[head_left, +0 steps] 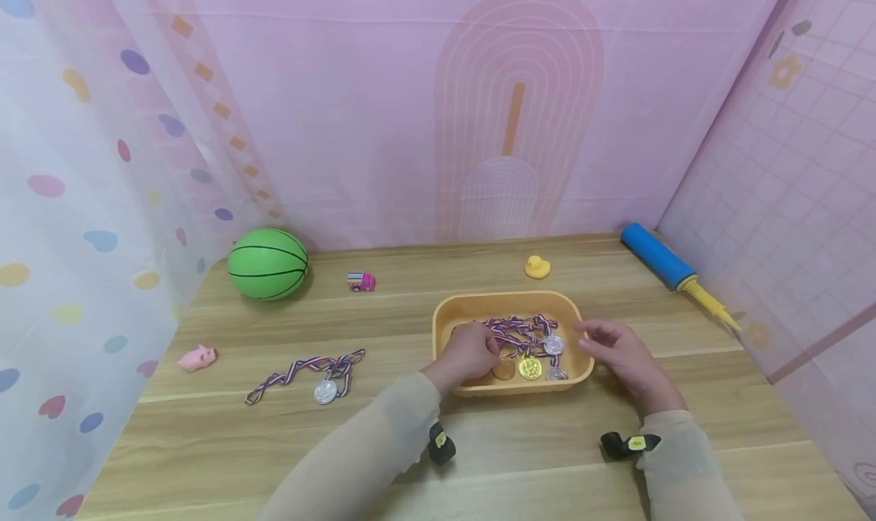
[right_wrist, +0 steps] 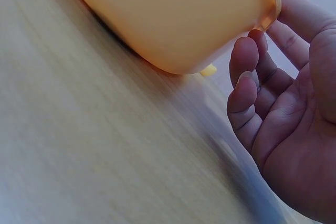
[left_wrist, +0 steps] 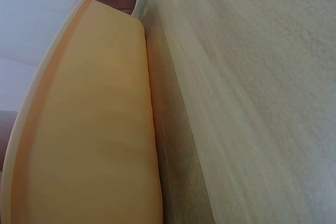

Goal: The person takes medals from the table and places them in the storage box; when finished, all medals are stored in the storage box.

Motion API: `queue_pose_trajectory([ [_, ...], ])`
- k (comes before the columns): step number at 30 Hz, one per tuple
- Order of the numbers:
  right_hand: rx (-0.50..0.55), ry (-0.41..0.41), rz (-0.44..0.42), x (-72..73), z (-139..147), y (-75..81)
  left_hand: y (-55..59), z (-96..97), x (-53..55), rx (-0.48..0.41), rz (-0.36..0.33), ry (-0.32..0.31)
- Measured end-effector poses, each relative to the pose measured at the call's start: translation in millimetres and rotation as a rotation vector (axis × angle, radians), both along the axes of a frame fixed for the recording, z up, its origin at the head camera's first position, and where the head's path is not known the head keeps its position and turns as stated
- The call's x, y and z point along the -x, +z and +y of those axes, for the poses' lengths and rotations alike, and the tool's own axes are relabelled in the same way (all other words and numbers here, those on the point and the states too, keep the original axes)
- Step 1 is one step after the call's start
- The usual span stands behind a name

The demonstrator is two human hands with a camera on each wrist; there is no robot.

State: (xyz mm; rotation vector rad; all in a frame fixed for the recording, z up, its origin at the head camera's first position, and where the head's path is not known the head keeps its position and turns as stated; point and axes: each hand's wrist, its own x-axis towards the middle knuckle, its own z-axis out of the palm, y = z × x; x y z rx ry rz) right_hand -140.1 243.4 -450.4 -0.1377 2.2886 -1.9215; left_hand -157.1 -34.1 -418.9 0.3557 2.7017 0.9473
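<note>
A yellow-orange plastic basin (head_left: 472, 390) holds several medals on striped ribbons (head_left: 509, 327). Inside its left part, my left hand (head_left: 468, 354) reaches down with bent fingers beside a bronze-coloured medal (head_left: 505, 369); its fingertips are mostly hidden, and I cannot tell if they pinch anything. To the right of that medal lie a gold medal (head_left: 530, 367) and silver medals (head_left: 553, 344). My right hand (head_left: 626, 357) touches the right rim with its thumb and forefinger, the other fingers loosely bent outside the basin wall (right_wrist: 173, 19).
Left of the basin, a silver medal (head_left: 325, 391) lies on the table with its ribbon. Further round are a pink toy pig (head_left: 198, 358), green ball (head_left: 268, 264), small toy truck (head_left: 361, 281), yellow duck (head_left: 537, 267) and blue hand pump (head_left: 657, 256). Curtains hang behind.
</note>
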Motion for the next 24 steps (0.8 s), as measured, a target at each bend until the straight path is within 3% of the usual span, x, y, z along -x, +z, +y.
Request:
queue_pose_trajectory([
  [17,-0.025,0.002,0.000,0.6,0,-0.9,6.1,-1.0,-2.2,0.058,0.022,-0.029],
  [24,-0.011,-0.001,-0.003,-0.2,0,-0.4,28.0,-10.6,-6.7,-0.009,0.092,-0.079],
])
